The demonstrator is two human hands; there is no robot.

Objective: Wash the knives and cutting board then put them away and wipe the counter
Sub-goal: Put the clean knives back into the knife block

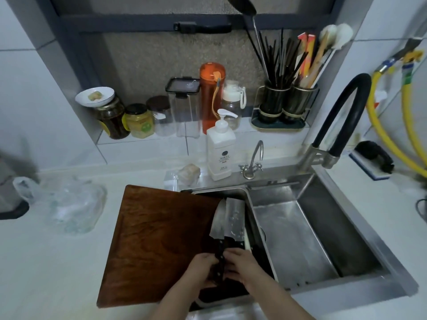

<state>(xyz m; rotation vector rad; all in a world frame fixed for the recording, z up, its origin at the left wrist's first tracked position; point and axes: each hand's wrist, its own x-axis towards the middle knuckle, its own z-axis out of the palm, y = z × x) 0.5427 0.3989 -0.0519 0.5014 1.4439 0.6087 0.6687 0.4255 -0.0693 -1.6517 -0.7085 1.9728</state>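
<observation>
Left hand [203, 266] gripping handle of narrow knife [218, 227]; right hand [240, 265] curled at cleaver [234, 218] handle. 2 blades pointing away, over cutting board [157, 239] edge beside sink [312, 227].

Cutting board [157, 245] lies on the desk [57, 262] left of the sink [307, 227], its right edge over a basin [258, 245] in the sink's left part. Two knives [228, 218] lie side by side at the board's right edge, over the basin, handles toward both hands [221, 266] at front. Plastic bag [74, 204] left of board. Soap bottle [220, 151] behind the sink, small tap [253, 160] just right of it, big faucet [342, 121] further right. Jars [129, 116] and utensil holder [284, 107] on the ledge behind.
</observation>
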